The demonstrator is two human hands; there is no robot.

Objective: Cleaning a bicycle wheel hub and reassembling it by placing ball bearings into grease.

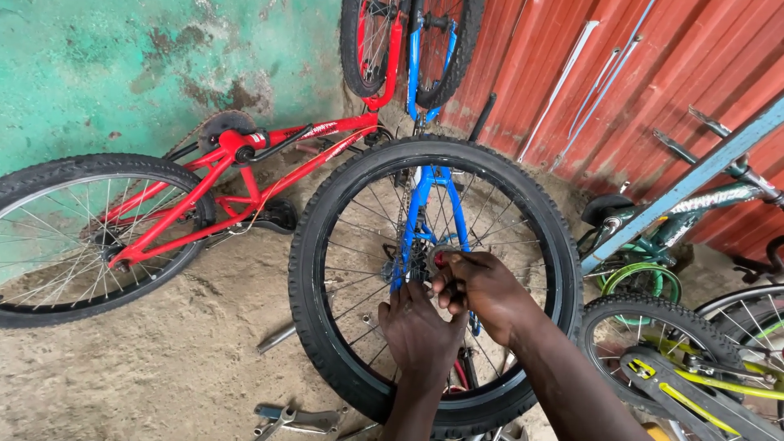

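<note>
Working at the hub of the black-tyred spoked bicycle wheel [314, 269], we meet with both hands at its centre, where a small grey toothed sprocket [434, 260] sits on the axle beside the blue steel bicycle frame [420, 214]. Judged from this posture, the step in hand is fitting or turning a part at the hub; the next move would call for a steady twist with the wheel kept from rolling.

Our right hand [482, 287] approaches from five o'clock; its fingers [451, 287] are curled together, pinched on a small red-tipped piece [439, 260] at the sprocket. Our left hand [420, 331] comes up from six o'clock, its fingers [403, 296] bent and pressed against the hub; what they enclose, if anything, we cannot tell.

At nine o'clock a red bicycle [229, 184] lies on the sandy floor [163, 359]. At seven o'clock rest grey metal hand tools [296, 419]. At three o'clock stand a teal bicycle [653, 237] and a yellow-green one [702, 384], against a red corrugated wall [621, 73].
</note>
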